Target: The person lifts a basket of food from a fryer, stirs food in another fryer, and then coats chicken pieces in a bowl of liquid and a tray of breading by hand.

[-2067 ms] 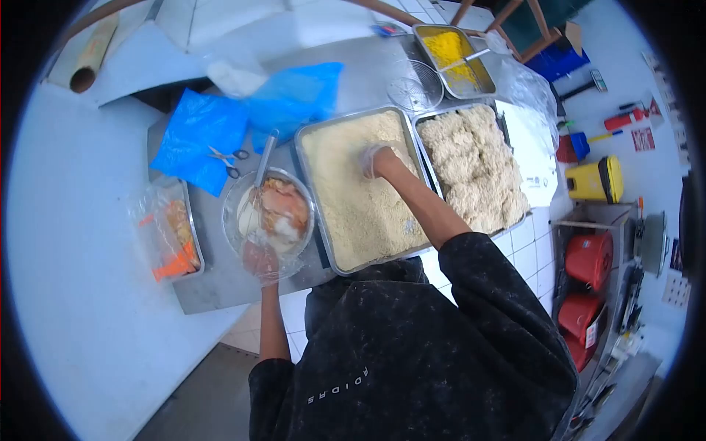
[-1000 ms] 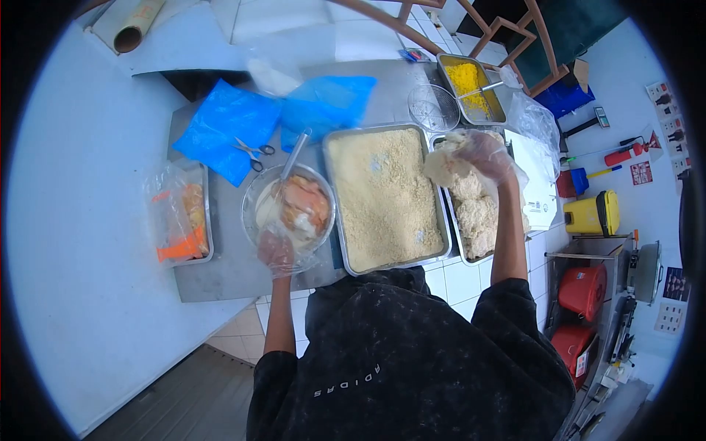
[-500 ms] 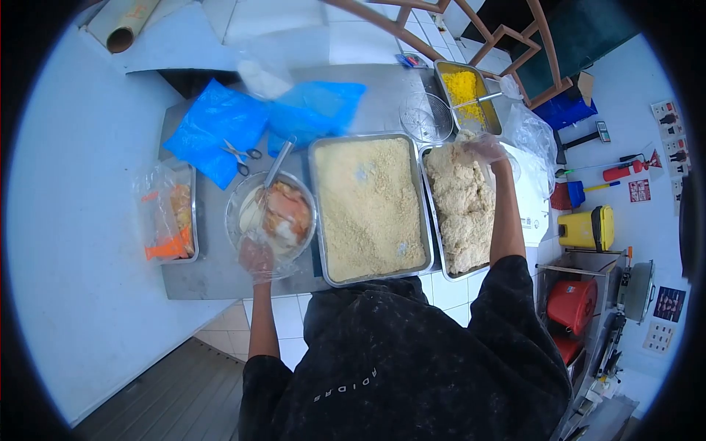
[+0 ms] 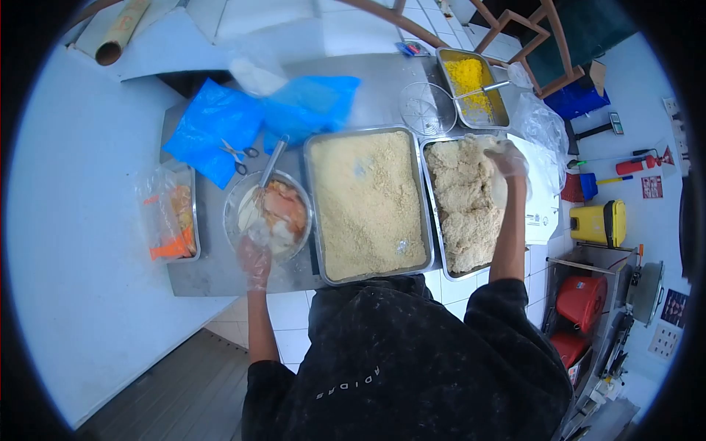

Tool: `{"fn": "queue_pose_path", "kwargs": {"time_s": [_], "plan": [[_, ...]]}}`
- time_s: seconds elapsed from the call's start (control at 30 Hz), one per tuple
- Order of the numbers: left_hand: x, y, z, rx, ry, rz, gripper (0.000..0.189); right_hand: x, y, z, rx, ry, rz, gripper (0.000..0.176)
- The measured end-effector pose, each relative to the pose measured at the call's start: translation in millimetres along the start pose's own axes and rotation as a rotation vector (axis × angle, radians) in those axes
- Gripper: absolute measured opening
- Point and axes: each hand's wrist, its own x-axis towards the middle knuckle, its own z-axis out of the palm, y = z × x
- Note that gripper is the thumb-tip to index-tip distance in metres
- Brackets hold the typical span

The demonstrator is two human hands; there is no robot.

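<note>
My left hand (image 4: 254, 261), in a clear plastic glove, is at the near rim of a bowl (image 4: 229, 234). Its fingers look loosely extended, partly blurred by the glove. Raw meat pieces (image 4: 283, 209) sit in the bowl beside white batter, and a whisk (image 4: 274, 160) leans out at the back. My right hand (image 4: 507, 159), also gloved, is over the right edge of a metal tray filled with crumb-coated pieces (image 4: 463, 195). Its fingers are bent but apart, with nothing visible in them. Between the hands lies a tray of pale crumbs (image 4: 368, 206).
Scissors (image 4: 237, 156) rest on a blue plastic bag (image 4: 209, 128). A wire strainer (image 4: 428, 109) lies near a tray of yellow crumbs (image 4: 471, 81). At the far left stands a tray of orange pieces (image 4: 184, 213) partly under clear plastic. White paper (image 4: 543, 198) sits right of the coated pieces.
My right hand has shifted slightly right, from over the coated pieces to the tray's right edge. My left hand stays by the bowl. The camera view has turned slightly.
</note>
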Motion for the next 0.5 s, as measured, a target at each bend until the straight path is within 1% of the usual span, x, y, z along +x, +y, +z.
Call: {"fn": "queue_pose_path", "kwargs": {"time_s": [0.07,0.1,0.13,0.17,0.2,0.23,0.27,0.3,0.37,0.4,0.47,0.5], "plan": [[0.0,-9.5,11.7,0.018,-0.048,0.007,0.038,-21.5,-14.8,-3.2,0.128,0.045,-0.105,0.061],[-2.5,-12.9,17.3,0.114,0.011,0.098,0.036,-42.7,-34.9,-3.6,0.204,0.054,-0.172,0.064],[-7.1,-16.5,22.8,0.223,0.061,0.184,0.035,-59.7,-55.0,0.3,0.259,-0.028,-0.174,0.063],[-9.4,-25.6,30.0,0.254,0.024,0.191,0.037,-82.6,-77.0,6.7,0.439,-0.089,-0.259,0.062],[-6.5,-32.0,35.2,0.279,-0.009,0.205,0.04,-104.8,-102.1,14.3,0.508,-0.239,-0.287,0.063],[1.6,-20.0,29.2,0.27,-0.102,0.142,0.037,-120.3,-120.6,21.9,0.57,-0.382,-0.308,0.064],[8.7,-5.7,23.7,0.247,-0.196,0.084,0.035,-126.8,-124.9,49.3,0.435,-0.395,-0.385,0.066],[12.4,-2.8,23.9,0.277,-0.227,0.07,0.034,-132.2,-126.2,85.5,0.296,-0.394,-0.459,0.069],[18.2,3.4,26.2,0.321,-0.293,0.051,0.033,-140.8,-136.6,133.6,0.184,-0.484,-0.567,0.076],[21.3,11.3,24.6,0.346,-0.278,0.065,0.027,-151.2,-144.9,150.0,0.039,-0.421,-0.598,0.077],[27.1,26.3,23.4,0.324,-0.232,0.041,0.024,-174.6,-157.5,175.3,-0.253,-0.291,-0.646,0.079],[29.2,31.4,24.7,0.311,-0.208,0.029,0.023,-179.3,-155.8,188.1,-0.231,-0.269,-0.651,0.079]]}}
